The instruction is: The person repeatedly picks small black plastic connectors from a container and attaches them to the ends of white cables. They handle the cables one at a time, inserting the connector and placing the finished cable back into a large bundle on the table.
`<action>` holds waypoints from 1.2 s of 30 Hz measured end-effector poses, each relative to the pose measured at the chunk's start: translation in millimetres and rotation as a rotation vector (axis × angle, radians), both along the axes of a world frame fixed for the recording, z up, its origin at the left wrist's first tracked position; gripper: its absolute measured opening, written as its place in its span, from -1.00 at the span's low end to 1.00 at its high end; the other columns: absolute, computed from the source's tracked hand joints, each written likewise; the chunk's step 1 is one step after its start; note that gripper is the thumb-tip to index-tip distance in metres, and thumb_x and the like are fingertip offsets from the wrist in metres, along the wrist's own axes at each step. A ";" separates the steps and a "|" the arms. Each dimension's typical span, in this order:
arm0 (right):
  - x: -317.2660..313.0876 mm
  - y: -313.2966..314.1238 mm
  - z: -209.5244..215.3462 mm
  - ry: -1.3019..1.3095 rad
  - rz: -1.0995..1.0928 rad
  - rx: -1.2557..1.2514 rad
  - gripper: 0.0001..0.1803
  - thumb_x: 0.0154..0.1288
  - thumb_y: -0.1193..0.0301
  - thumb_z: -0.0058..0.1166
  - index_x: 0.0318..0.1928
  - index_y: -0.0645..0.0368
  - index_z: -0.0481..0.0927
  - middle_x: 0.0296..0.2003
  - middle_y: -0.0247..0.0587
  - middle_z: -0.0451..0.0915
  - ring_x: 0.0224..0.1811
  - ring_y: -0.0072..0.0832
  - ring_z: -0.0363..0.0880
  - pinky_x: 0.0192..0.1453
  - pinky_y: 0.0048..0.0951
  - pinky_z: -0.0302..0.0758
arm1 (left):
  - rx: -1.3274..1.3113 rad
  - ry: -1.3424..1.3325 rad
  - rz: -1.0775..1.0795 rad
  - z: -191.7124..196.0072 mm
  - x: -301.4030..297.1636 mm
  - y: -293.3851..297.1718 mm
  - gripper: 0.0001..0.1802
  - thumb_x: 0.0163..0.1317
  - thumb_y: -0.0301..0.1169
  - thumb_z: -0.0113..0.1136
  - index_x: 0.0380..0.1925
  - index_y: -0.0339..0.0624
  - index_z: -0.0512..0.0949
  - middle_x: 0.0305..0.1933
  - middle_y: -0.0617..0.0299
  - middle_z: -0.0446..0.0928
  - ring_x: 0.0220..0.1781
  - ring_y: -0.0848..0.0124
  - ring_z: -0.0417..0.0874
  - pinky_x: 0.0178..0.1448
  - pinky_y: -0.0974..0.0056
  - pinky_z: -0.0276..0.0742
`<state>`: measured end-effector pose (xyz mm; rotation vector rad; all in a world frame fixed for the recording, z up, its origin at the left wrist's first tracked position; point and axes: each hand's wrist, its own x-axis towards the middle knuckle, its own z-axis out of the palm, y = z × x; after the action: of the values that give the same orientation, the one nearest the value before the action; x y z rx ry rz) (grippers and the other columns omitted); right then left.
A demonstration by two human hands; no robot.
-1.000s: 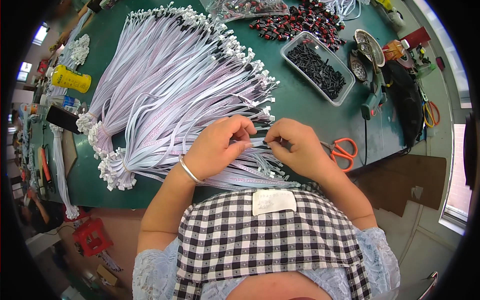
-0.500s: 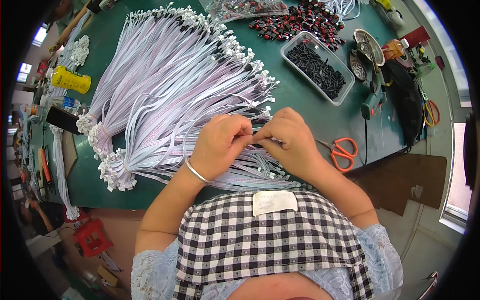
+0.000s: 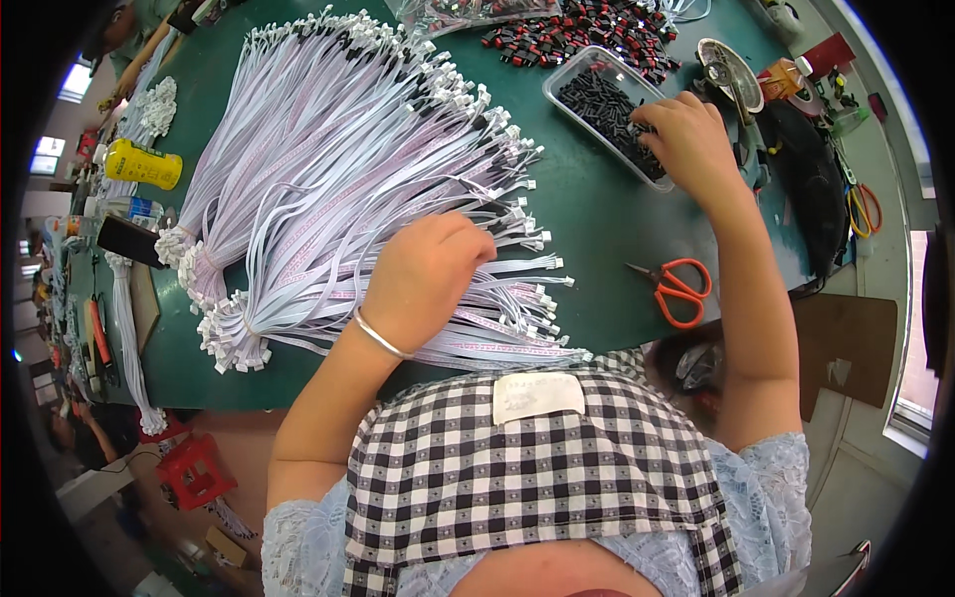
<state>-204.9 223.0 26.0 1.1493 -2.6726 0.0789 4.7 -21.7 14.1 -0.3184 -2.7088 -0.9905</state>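
Observation:
My right hand (image 3: 691, 144) reaches over the near right rim of a clear plastic box (image 3: 661, 185). Its thumb and fingertips, somewhat apart, touch the short black tubes (image 3: 597, 99) inside. My left hand (image 3: 426, 274), with a silver bangle at the wrist, is closed above a large fan of flat white ribbon cables (image 3: 308, 199). Its thumb and forefinger are pressed together; what lies between them is hidden. The cables carry white connectors (image 3: 517, 149) at their far ends, some with black pieces beside them, and are tied in bunches at the near left.
Orange-handled scissors (image 3: 682, 294) lie near the table's right edge. Red-and-black parts (image 3: 587, 40) are heaped at the back. A metal dish (image 3: 731, 70) stands at the right. On the left are a yellow bottle (image 3: 144, 163) and a dark phone (image 3: 127, 242).
My hands were together over the cable ends. The right has moved away, up and right into the box of black tubes; the left has stayed over the cables, shifted slightly left.

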 end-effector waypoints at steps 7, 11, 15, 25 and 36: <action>-20.4 -11.5 -18.4 -0.296 -0.011 0.016 -0.85 0.08 0.44 0.16 -0.31 0.18 0.60 -0.34 -0.13 0.63 -0.14 -0.14 0.55 -0.03 -0.17 0.44 | -0.018 -0.093 -0.192 4.3 -3.8 22.4 -0.82 0.04 -0.44 0.29 -0.32 -0.19 0.58 -0.34 0.15 0.55 -0.26 0.15 0.53 -0.11 0.14 0.44; -25.3 -5.0 -29.2 -0.230 0.039 -0.065 -0.86 0.17 0.44 0.04 -0.29 0.22 0.59 -0.34 -0.06 0.62 -0.18 -0.08 0.56 -0.06 -0.16 0.47 | -0.128 -0.079 -0.260 -3.2 -11.7 32.9 -0.82 0.03 -0.45 0.28 -0.32 -0.18 0.58 -0.31 0.14 0.55 -0.25 0.14 0.54 -0.12 0.14 0.46; -21.3 -1.7 -26.5 -0.186 0.043 -0.242 -0.88 0.19 0.47 0.04 -0.30 0.24 0.58 -0.31 -0.05 0.61 -0.22 -0.08 0.57 -0.10 -0.18 0.49 | 0.077 -0.129 -0.189 1.4 -10.9 31.6 -0.84 0.07 -0.48 0.27 -0.30 -0.19 0.60 -0.34 0.17 0.55 -0.30 0.25 0.56 -0.20 0.25 0.48; 54.3 -7.9 7.4 -0.683 0.270 -0.586 -0.91 0.07 0.60 0.10 -0.35 0.28 0.55 -0.40 -0.15 0.57 -0.33 -0.30 0.59 -0.22 -0.35 0.51 | 0.898 -0.745 0.044 -3.3 -0.9 25.2 -0.91 0.23 -0.50 0.18 -0.28 -0.25 0.54 -0.41 0.44 0.48 -0.43 0.70 0.42 -0.36 0.56 0.34; 85.6 -2.4 -27.6 -0.401 0.242 -0.360 -0.79 0.07 0.55 0.14 -0.22 0.16 0.57 -0.38 -0.15 0.55 -0.27 -0.14 0.56 -0.17 -0.23 0.49 | 0.976 -0.688 0.078 -12.3 0.0 24.6 -0.94 0.22 -0.55 0.11 -0.30 -0.26 0.51 -0.39 0.44 0.45 -0.40 0.73 0.34 -0.32 0.58 0.25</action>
<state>-119.2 220.6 -1.6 1.4428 -2.6572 0.8770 4.8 2.9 1.8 0.3758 -2.2542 -2.5437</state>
